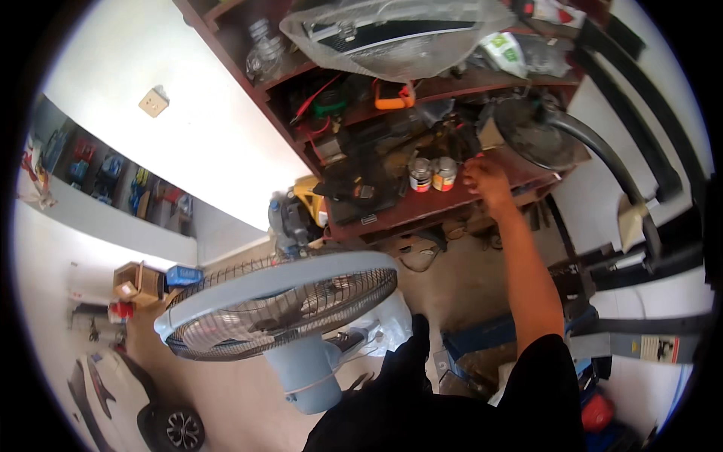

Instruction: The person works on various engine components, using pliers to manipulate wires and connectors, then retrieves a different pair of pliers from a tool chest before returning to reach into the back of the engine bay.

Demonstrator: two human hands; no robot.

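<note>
Fingers [470, 179] just beside two cans [444, 175]

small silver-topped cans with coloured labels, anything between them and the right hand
Nothing visible stands in the way: between the bare right hand and the nearer can, to its left, only dark red wooden shelf shows.

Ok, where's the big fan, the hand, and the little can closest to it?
Big fan [282, 310]: head view, on its wire grille.
Right hand [487, 179]: head view, on its back.
Little can [444, 176]: head view, on its side.
</note>
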